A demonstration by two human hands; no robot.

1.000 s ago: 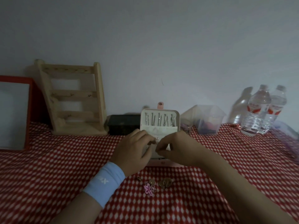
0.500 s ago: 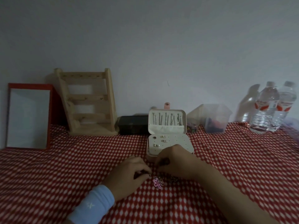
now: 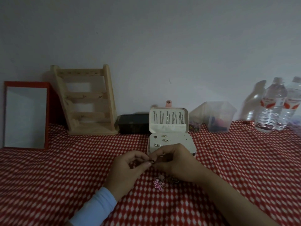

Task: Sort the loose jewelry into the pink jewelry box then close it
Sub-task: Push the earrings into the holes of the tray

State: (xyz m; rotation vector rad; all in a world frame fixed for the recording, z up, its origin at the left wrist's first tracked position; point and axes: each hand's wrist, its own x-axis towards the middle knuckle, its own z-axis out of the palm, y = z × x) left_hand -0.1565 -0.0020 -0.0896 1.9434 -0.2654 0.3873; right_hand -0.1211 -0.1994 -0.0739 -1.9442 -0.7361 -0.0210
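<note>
Both hands met just in front of the pink jewelry box [image 3: 182, 139], fingers curled in. The left hand [image 3: 130, 168], with a pale blue cuff [image 3: 96, 209] at its wrist, and the right hand [image 3: 177, 162] pinched one small dark piece [image 3: 151, 161] between their fingertips, slightly above the red-and-white checked cloth [image 3: 65, 168] that covered the desk. The right hand's knuckles overlapped the near edge of the box.

The box stood open at the middle of the desk, its lid [image 3: 168, 128] upright and facing the person. At least four small earrings [image 3: 165, 140] sat on the left half of its pale perforated panel. A row of thin metal pieces [image 3: 167, 118] hung inside the lid, too fine to count.

On the cloth just nearer than the hands lay one pink flower piece [image 3: 157, 184] and, touching it on the right, a little cluster of loose jewelry [image 3: 172, 180], partly under the right wrist, number unclear.

Along the wall stood one red-framed mirror [image 3: 24, 115], one wooden rack [image 3: 86, 101], one black box [image 3: 133, 123], one clear tub [image 3: 218, 116] and two water bottles [image 3: 275, 105].
</note>
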